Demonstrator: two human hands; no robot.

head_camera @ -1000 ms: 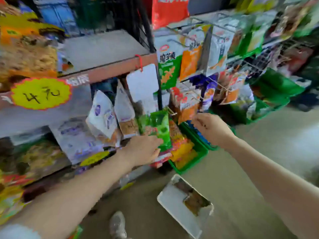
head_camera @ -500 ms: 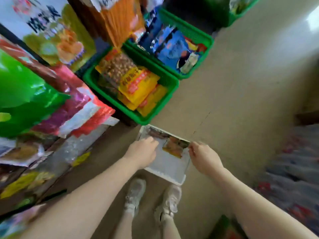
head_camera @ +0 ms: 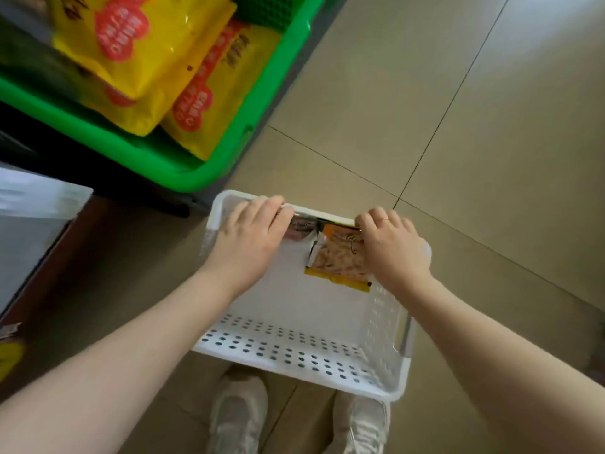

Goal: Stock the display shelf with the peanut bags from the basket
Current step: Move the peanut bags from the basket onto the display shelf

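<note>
A white perforated basket (head_camera: 294, 350) stands on the floor in front of my feet. Two peanut bags lie against its far wall: an orange-and-yellow one (head_camera: 337, 265) and a darker one (head_camera: 299, 230), mostly hidden. My left hand (head_camera: 252, 235) lies over the darker bag with its fingers curled at the top edge. My right hand (head_camera: 393, 249) has its fingers closed on the top right of the orange bag. The rest of the basket floor is bare. The display shelf's hanging bags are out of view.
A green crate (head_camera: 203, 180) with yellow snack packs (head_camera: 144, 50) sits just beyond the basket at upper left. A shelf edge (head_camera: 36, 244) juts in at left. My white shoes (head_camera: 239, 417) are below the basket. Tiled floor (head_camera: 458, 126) spreads to the right.
My hands left the hanging bags on the shelf and dropped into the white basket on the floor. The view tilted down, and both hands closed on the bags.
</note>
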